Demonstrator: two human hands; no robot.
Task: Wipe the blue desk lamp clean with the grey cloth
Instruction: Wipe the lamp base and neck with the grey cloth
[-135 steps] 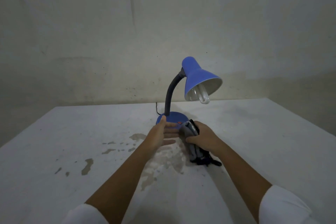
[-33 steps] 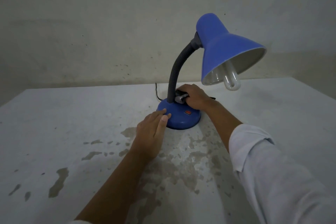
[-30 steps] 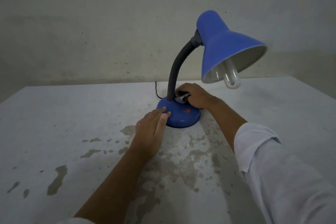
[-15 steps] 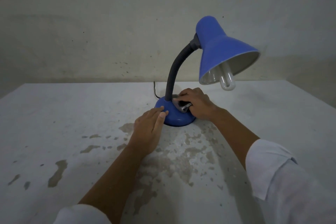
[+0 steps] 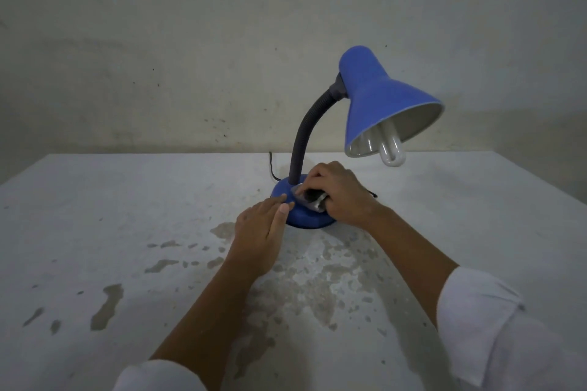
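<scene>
The blue desk lamp [image 5: 378, 101] stands on the white table [image 5: 95, 216], its shade tilted to the right with a white bulb showing under it. A dark bendy neck rises from its round blue base [image 5: 305, 217]. My right hand [image 5: 338, 194] presses the bunched grey cloth [image 5: 309, 200] onto the top of the base, next to the neck. Most of the cloth is hidden under my fingers. My left hand [image 5: 259, 232] lies flat, fingertips touching the base's near left edge.
The lamp's black cord [image 5: 271, 165] runs off behind the base towards the wall. The tabletop has worn, flaked patches [image 5: 305, 279] in front of the lamp. The table's back edge meets a stained wall.
My right hand has slid the cloth from the foot of the neck forward across the top of the base, covering the red switch. My left hand has stayed at the base's edge.
</scene>
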